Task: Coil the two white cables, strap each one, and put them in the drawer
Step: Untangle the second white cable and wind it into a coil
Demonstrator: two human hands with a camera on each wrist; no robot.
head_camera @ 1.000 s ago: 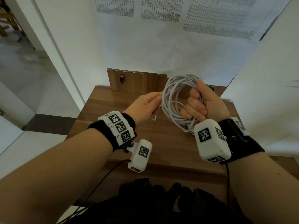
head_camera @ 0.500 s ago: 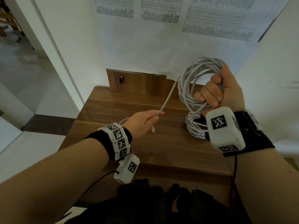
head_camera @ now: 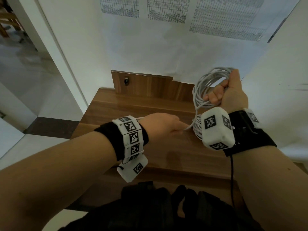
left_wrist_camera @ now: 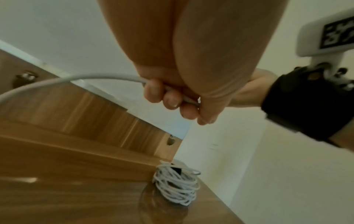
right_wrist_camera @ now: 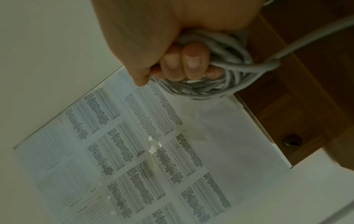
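My right hand (head_camera: 223, 92) grips a white cable coil (head_camera: 202, 90) held upright above the right side of the wooden table (head_camera: 130, 107); the right wrist view shows its fingers (right_wrist_camera: 191, 63) curled round the bundled loops (right_wrist_camera: 229, 78). My left hand (head_camera: 163, 124) hovers low over the table's middle and pinches the loose end of that cable (head_camera: 189, 128); its fingers (left_wrist_camera: 168, 98) curl round the cable end (left_wrist_camera: 95, 78). A second white cable coil (left_wrist_camera: 176, 186), bundled with a dark strap, lies on the table near the right edge, partly hidden by my right wrist device (head_camera: 197, 129).
The table stands against a white wall with printed sheets (head_camera: 166, 10) taped up. A wooden back panel (head_camera: 143, 85) with a small metal knob (head_camera: 126, 80) rises behind the table. A doorway opens at left. Dark clothing (head_camera: 158, 210) lies below the table's front edge.
My right hand lifted the coil up and to the right. My left hand drew the loose cable end away from the coil, down toward the table.
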